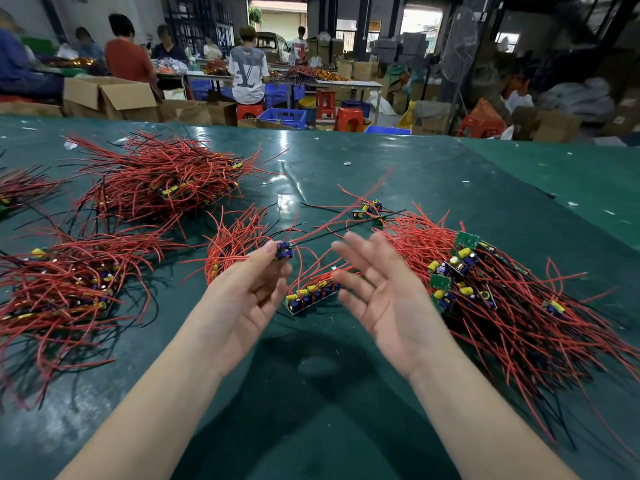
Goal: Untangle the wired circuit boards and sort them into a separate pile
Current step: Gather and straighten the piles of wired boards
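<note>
Your left hand (242,299) is pinching a small circuit board (284,250) palm-up; beside the board, your right hand (377,292) is spreading its grip, empty, fingertips motion-blurred.

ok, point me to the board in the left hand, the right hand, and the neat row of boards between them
board (284,251), head view, its blue parts
right hand (381,299), head view, palm
row of boards (311,296), head view, middle of the row
</note>
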`<action>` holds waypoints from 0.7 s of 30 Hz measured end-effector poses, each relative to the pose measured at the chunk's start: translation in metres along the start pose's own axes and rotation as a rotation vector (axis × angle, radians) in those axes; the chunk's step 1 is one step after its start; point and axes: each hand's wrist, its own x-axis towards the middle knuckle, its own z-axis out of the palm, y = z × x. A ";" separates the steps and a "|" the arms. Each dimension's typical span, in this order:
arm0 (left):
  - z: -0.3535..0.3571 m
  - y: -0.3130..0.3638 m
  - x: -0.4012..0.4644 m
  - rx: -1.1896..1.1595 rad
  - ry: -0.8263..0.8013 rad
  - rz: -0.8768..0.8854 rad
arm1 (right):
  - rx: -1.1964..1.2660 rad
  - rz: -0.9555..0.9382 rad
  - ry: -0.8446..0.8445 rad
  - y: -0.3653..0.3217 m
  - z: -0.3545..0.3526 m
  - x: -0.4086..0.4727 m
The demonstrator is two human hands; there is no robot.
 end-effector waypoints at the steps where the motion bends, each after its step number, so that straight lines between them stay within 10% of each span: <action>1: 0.000 -0.002 0.000 0.028 -0.018 -0.005 | -0.076 0.001 -0.020 0.005 0.003 -0.001; 14: 0.002 -0.017 -0.003 0.263 -0.227 0.020 | -0.342 -0.198 -0.045 0.023 0.013 -0.010; 21: 0.003 -0.013 -0.004 0.289 -0.165 -0.089 | -0.110 -0.440 0.506 -0.012 -0.008 -0.002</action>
